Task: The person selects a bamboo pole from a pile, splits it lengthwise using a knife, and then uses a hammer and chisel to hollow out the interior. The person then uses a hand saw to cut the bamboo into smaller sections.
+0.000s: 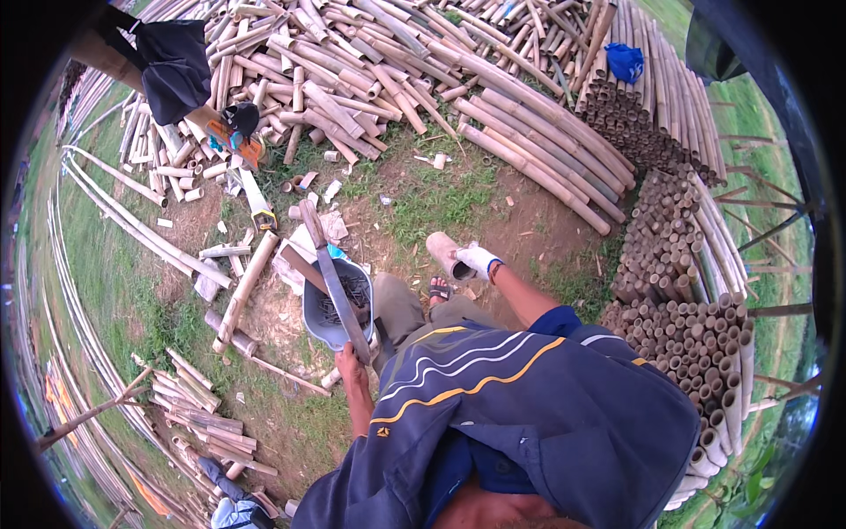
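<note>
My left hand [353, 375] is closed at the near rim of a grey bucket [310, 310]. Dark, thin pieces [354, 289], too small to name, lie in the bucket. Across its top rests a long machete-like blade [339, 295] with a wooden far end, its near end right beside my fingers. A flat brown strip of wood [302, 266] also sticks out over the rim. My right hand [477, 260], in a white glove, grips a short, wide bamboo section [444, 252] by its open end, off the ground.
A handsaw [256, 198] with a yellow and black handle touches a bamboo length [246, 293]. Another person's leg [198, 115] stands beyond it. Cut bamboo [335, 75] is heaped at the far side, with long poles [546, 154] and stacked tubes [683, 344] on the right.
</note>
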The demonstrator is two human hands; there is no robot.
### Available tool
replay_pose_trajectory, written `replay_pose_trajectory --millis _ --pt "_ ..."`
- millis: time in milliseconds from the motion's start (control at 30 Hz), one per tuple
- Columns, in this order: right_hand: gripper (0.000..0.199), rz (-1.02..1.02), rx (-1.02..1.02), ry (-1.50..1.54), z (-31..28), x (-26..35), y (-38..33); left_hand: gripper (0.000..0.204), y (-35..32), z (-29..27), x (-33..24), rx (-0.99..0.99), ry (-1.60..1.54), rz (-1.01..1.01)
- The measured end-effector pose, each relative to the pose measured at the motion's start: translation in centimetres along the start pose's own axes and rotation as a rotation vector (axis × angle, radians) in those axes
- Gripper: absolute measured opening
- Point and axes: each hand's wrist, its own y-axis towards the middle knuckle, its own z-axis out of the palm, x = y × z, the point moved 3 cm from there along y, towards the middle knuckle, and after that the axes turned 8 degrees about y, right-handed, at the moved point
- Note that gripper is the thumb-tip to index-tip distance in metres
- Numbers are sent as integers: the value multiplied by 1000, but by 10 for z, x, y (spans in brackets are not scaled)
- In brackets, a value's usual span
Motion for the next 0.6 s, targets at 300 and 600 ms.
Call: replay_pose_trajectory --millis 300,600 --pt "94 116 0 90 7 90 79 14 123 114 -55 -34 52 15" --pt "100 66 -14 -810 32 130 281 16 341 173 -18 3 186 -67"
